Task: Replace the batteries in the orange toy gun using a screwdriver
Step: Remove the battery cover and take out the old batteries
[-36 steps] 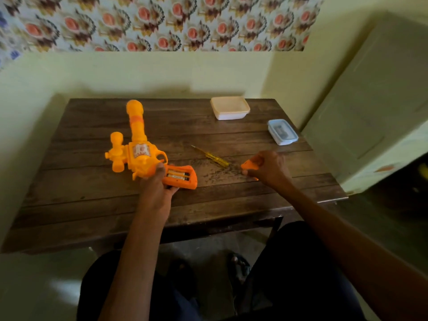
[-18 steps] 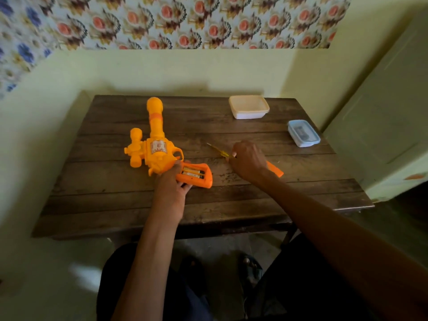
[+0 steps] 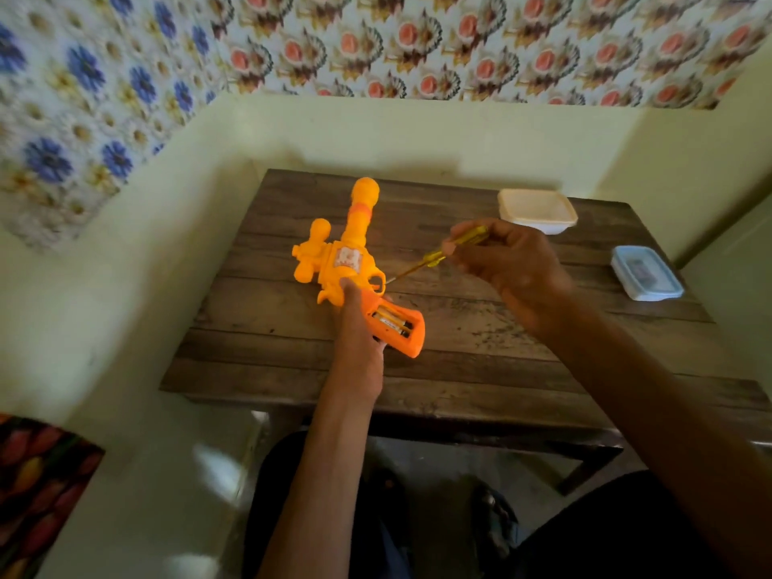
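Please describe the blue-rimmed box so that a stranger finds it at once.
Start at the wooden table and go to its right edge, beyond the right hand. The box lies there: clear with a blue rim, unlike the plain white tub farther back.

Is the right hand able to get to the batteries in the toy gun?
Probably yes: the batteries lie uncovered in the toy gun, the left hand grips it beside them, and the right hand, holding the screwdriver, hovers close by.

glossy plastic toy gun (image 3: 343, 261) — rough, worn wooden table (image 3: 480, 340)
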